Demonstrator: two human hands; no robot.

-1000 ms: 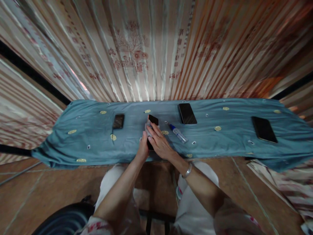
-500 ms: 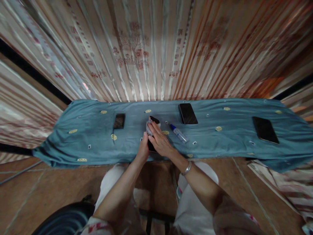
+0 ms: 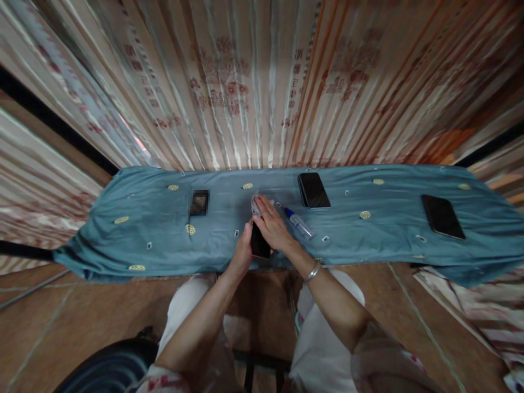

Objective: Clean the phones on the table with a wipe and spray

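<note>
A black smartphone (image 3: 260,244) is in front of me at the middle of the cloth-covered surface, its upper part hidden by my hands. My left hand (image 3: 243,250) grips it along the left edge, thumb on top. Over its upper end lies my right hand (image 3: 273,228), pressing a crumpled light grey cloth (image 3: 255,205) against the screen with its fingers together. Just to the right is a small clear bottle with a blue top (image 3: 301,224), lying on its side.
Dark phones (image 3: 314,190) rest stacked back right of centre, and another dark flat device (image 3: 442,216) lies far right. A blurred-out dark item (image 3: 199,202) is at left. The blue-green sheet (image 3: 221,240) has wrinkles; a curtain (image 3: 254,82) hangs behind.
My right hand and the cloth have shifted slightly right across the phone. More of the phone's lower end shows now. My left hand keeps its hold.
</note>
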